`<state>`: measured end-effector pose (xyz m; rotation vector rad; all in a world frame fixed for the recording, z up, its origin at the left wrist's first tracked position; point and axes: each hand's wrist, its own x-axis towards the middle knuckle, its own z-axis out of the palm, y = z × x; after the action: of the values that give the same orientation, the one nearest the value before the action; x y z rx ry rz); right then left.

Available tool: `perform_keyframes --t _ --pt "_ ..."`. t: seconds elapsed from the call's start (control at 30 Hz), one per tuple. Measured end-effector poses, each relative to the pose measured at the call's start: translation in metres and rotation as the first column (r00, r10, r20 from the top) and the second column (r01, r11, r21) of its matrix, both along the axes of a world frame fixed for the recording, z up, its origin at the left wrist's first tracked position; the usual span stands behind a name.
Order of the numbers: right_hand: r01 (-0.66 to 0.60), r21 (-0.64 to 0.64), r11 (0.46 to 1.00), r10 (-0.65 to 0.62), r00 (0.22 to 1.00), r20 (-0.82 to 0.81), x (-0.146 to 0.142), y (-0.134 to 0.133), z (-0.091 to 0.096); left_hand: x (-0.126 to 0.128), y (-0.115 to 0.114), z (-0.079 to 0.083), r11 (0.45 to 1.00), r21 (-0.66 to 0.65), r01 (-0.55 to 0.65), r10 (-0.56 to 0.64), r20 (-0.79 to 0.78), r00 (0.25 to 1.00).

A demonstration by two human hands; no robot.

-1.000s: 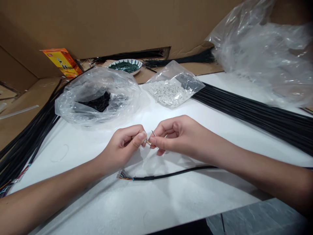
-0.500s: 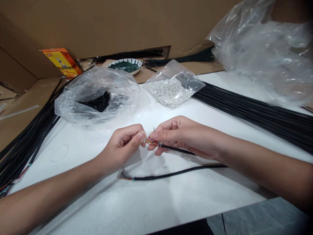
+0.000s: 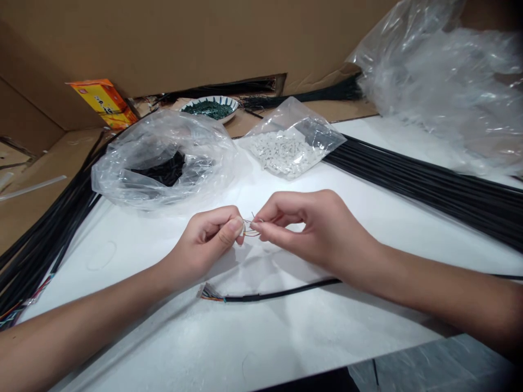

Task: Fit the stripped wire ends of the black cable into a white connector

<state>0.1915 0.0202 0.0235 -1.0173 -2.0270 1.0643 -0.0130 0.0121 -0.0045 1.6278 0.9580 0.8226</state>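
Observation:
My left hand and my right hand meet over the white table, both pinched on the thin coloured wires that stick out of a black cable's end. The wires span the small gap between my fingertips. The cable's body is hidden under my right hand. A second black cable with a stripped, multicoloured end lies flat on the table just below my hands, touched by neither.
Behind my hands lie a clear bag of black parts and a smaller bag of white pieces. A dish of dark green bits, an orange box, black cable bundles at right and left, crumpled plastic, cardboard walls.
My right hand has curled back up and shifted slightly right; the black cable seen under it half a second ago is now hidden. My left hand has stayed put.

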Motion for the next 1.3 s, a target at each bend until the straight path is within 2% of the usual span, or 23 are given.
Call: perform_keyframes --t 0.03,0.07,0.13,0.2,0.23,0.3,0.33,0.47,0.53,0.6,0.73,0.83,0.9,0.93,1.13,1.2,1.3 --pt "0.019 0.17 0.985 -0.028 0.998 0.052 0.0 -0.002 -0.002 0.0 0.0 -0.001 1.0 -0.027 0.006 -0.006 0.02 1.0" --pt "0.014 0.32 0.947 -0.046 0.995 0.093 0.001 -0.004 -0.004 -0.001 0.0 -0.002 0.999 -0.05 0.01 -0.008 0.041 0.999" --pt "-0.03 0.549 0.835 -0.07 0.984 0.161 0.003 -0.007 -0.01 -0.001 0.001 -0.003 0.996 -0.082 0.019 -0.013 0.072 0.997" --pt "-0.09 0.693 0.716 -0.094 0.97 0.224 0.005 -0.007 -0.014 0.0 0.002 -0.003 0.996 -0.086 0.02 -0.012 0.094 0.996" --pt "-0.124 0.724 0.678 -0.098 0.962 0.256 0.006 -0.008 -0.015 0.0 0.003 -0.003 0.996 -0.085 0.021 -0.012 0.106 0.994" --pt "-0.182 0.731 0.657 -0.092 0.944 0.317 0.006 -0.008 -0.014 0.001 0.003 -0.003 0.996 -0.083 0.028 -0.018 0.121 0.992" --pt "-0.202 0.709 0.676 -0.082 0.935 0.345 0.005 -0.008 -0.012 0.001 0.003 -0.003 0.997 -0.078 0.029 -0.019 0.125 0.992" --pt "-0.203 0.522 0.828 -0.041 0.908 0.417 -0.002 -0.009 0.001 0.001 0.003 -0.002 0.998 -0.052 0.022 -0.015 0.126 0.992" --pt "-0.207 0.489 0.847 -0.033 0.899 0.437 -0.006 -0.01 0.005 0.002 0.003 -0.003 0.999 -0.044 0.02 -0.014 0.126 0.992" --pt "-0.225 0.537 0.813 -0.049 0.892 0.449 -0.008 -0.01 0.005 0.002 0.003 -0.004 0.999 -0.028 0.026 -0.023 0.13 0.991" --pt "-0.227 0.674 0.702 -0.123 0.895 0.429 -0.006 -0.012 -0.001 0.0 0.004 -0.006 0.999 0.025 0.037 -0.04 0.136 0.99" --pt "-0.202 0.81 0.551 -0.186 0.916 0.355 -0.004 -0.013 -0.006 -0.002 0.003 -0.007 0.997 0.069 0.024 -0.031 0.099 0.995" --pt "-0.19 0.854 0.484 -0.219 0.919 0.328 -0.004 -0.012 -0.007 -0.002 0.003 -0.007 0.994 0.106 0.022 -0.03 0.076 0.997" --pt "-0.186 0.859 0.476 -0.235 0.915 0.328 -0.005 -0.012 -0.007 -0.002 0.003 -0.007 0.993 0.12 0.021 -0.03 0.07 0.997" --pt "-0.191 0.837 0.512 -0.242 0.903 0.355 -0.006 -0.012 -0.004 -0.003 0.002 -0.007 0.984 0.178 0.0 -0.006 0.034 0.999" --pt "-0.192 0.851 0.488 -0.25 0.904 0.347 -0.005 -0.012 -0.005 -0.003 0.001 -0.007 0.978 0.209 -0.015 0.013 0.013 1.0" --pt "-0.199 0.894 0.401 -0.269 0.908 0.323 -0.004 -0.013 -0.009 -0.003 0.001 -0.005 0.965 0.262 -0.028 0.035 -0.021 0.999"
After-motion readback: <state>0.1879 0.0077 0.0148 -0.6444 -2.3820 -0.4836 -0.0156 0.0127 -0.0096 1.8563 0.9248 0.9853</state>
